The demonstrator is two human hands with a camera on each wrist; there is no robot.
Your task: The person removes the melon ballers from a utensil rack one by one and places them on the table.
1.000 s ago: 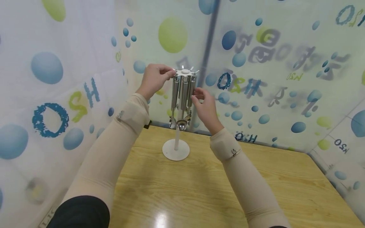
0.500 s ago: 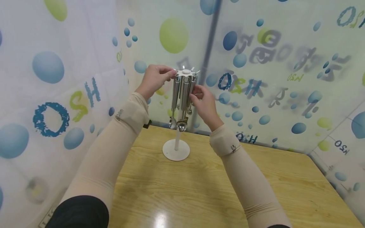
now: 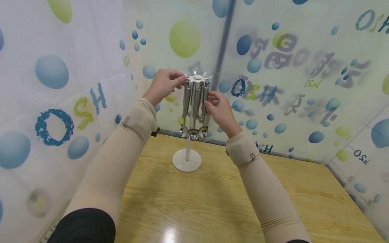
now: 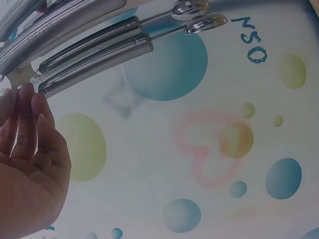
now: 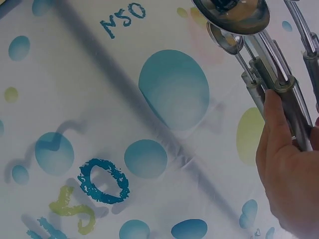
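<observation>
A white stand with a round base and a hooked top disc holds several hanging metal utensils with ladle-like or spoon-like ends. At the left edge of the disc, my left hand pinches the rim between thumb and fingers; in the left wrist view that hand is beside the handle ends. My right hand holds the handle of a utensil on the right side, its bowl hanging below. The right wrist view shows this hand with fingers round a handle under a large bowl.
The stand is on a wooden table, near its back edge. Behind and to the left hangs pale sheeting printed with blue and green dots and letters. A small dark object shows beside the left sleeve.
The right hand has shifted slightly right and down. A bowl now hangs at the right of the front one, where a smaller end showed higher up before. The left hand stays at the disc.
</observation>
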